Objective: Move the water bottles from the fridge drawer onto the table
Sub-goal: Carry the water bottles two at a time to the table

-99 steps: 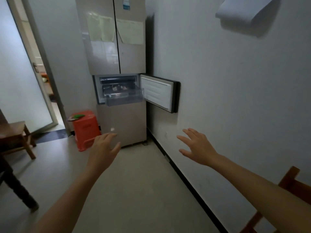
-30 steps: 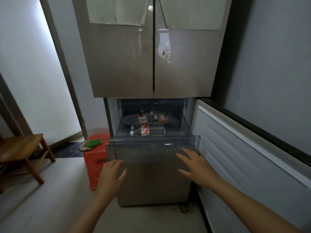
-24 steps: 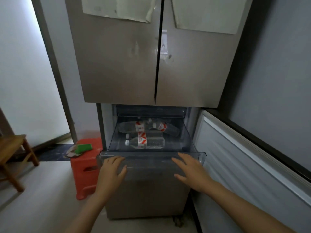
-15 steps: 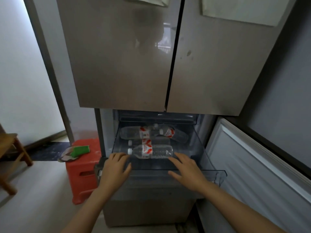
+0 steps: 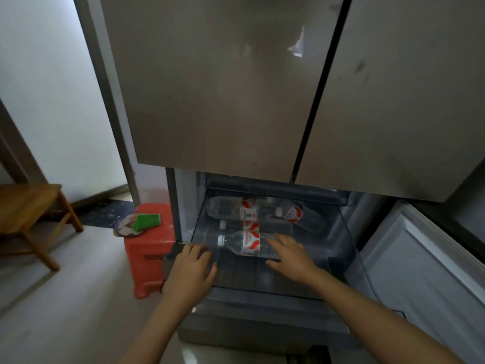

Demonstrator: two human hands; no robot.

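Clear, red-labelled water bottles (image 5: pixel 250 246) — perhaps four — lie in the drawer (image 5: pixel 339 233).

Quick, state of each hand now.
Left hand: open, at the front left of the drawer, holding nothing.
Right hand: open, fingers spread over the nearest water bottle, not gripping it.

Both bare arms reach forward and down. The left hand (image 5: pixel 193 269) and right hand (image 5: pixel 291 258) lie palm down, side by side, fingers straight and slightly spread.
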